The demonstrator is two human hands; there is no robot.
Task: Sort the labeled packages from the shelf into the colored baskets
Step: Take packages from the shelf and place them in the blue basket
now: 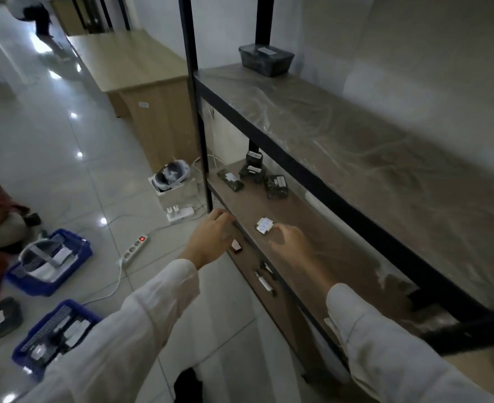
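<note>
Reaching toward the small white-labelled dark package [264, 225] on the brown wooden shelf [336, 237], the right hand [291, 242] is empty, fingers loosely spread; pinching both edges squarely seems best.

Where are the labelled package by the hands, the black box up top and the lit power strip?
labelled package [264, 226]: head view, its label
black box [266, 52]: head view, its lid
lit power strip [135, 248]: head view, its middle
</note>
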